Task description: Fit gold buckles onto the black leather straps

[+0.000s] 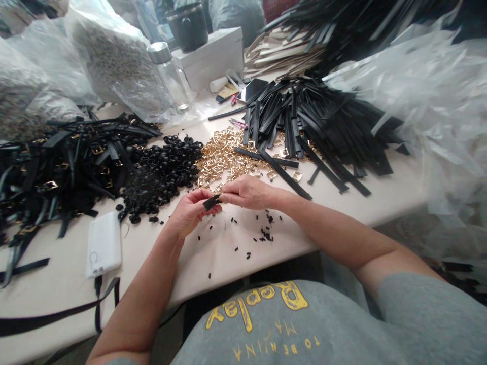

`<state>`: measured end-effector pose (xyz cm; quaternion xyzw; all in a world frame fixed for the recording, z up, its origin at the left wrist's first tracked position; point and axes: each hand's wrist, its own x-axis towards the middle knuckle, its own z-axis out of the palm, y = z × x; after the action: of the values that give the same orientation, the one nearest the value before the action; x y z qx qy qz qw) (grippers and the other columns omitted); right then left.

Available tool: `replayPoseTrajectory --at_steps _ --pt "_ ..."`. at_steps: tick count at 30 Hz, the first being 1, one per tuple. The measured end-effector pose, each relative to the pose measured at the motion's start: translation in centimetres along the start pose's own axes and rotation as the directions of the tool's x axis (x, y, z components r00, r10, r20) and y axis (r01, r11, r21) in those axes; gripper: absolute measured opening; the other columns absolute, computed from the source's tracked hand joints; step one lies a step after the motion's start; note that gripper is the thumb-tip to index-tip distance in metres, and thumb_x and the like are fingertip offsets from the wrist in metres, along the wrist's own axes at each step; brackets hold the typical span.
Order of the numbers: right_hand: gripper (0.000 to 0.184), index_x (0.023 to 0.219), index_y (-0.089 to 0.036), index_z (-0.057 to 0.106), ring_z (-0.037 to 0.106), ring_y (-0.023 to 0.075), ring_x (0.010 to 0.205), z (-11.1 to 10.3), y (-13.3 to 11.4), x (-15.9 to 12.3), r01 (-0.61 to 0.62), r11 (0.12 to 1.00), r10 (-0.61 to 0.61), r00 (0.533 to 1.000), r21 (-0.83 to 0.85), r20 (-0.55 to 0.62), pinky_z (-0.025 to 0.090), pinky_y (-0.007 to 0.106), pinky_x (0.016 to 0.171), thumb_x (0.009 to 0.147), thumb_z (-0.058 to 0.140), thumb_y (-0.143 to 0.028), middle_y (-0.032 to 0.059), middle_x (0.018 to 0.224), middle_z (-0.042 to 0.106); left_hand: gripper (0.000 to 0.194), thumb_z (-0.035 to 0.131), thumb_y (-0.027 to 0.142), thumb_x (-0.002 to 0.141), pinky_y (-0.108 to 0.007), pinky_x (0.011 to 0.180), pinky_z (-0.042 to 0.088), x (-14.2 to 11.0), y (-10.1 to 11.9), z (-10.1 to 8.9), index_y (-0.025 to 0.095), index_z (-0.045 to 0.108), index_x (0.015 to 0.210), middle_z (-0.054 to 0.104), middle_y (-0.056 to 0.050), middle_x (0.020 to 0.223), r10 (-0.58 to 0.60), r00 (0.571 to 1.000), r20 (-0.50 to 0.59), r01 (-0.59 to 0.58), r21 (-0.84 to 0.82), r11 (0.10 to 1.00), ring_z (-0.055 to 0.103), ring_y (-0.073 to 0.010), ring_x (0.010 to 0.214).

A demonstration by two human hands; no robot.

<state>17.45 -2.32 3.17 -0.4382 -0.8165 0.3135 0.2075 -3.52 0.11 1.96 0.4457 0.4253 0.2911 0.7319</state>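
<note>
My left hand (190, 209) is closed on a short black strap (211, 203), pinched between thumb and fingers. My right hand (247, 192) meets it at the strap's far end, its thumb and fingers pressed together there; a buckle at that end, if any, is covered by the fingers. Just beyond both hands spreads a heap of gold buckles (220, 157). To its left is a pile of small black loops (163, 167). Flat black straps (292, 116) lie heaped at the right, a few reaching toward my right forearm.
Straps with buckles fitted (64, 162) pile up at far left. A white power bank (104, 246) with a cable sits near the front edge. Tiny black bits (266, 234) are scattered before me. A glass bottle (169, 76), a white box (213, 56) and plastic bags (110, 56) stand behind.
</note>
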Motion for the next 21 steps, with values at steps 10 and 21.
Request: replayPoseTrajectory --at_steps 10,21 --pt "0.034 0.070 -0.017 0.059 0.034 0.0107 0.058 0.5 -0.3 -0.1 -0.073 0.978 0.066 0.997 -0.194 -0.039 0.018 0.027 0.058 0.095 0.048 -0.038 0.0008 0.063 0.052 0.026 0.086 0.035 0.062 -0.022 0.056 0.052 -0.1 -0.1 0.2 0.017 0.071 0.073 0.070 -0.002 0.063 0.108 0.993 -0.046 -0.092 0.276 0.957 0.066 -0.0128 0.055" --pt "0.042 0.067 -0.015 0.055 0.038 0.0084 0.056 0.5 0.6 0.4 -0.044 0.997 0.045 0.999 0.062 -0.013 0.025 0.023 0.059 0.100 0.039 -0.036 -0.0024 0.057 0.048 0.018 0.075 0.030 0.062 -0.024 0.052 0.046 -0.2 0.3 0.9 0.018 0.062 0.064 0.064 0.001 0.055 0.114 0.993 0.001 -0.108 0.342 0.933 0.058 -0.0127 0.049"
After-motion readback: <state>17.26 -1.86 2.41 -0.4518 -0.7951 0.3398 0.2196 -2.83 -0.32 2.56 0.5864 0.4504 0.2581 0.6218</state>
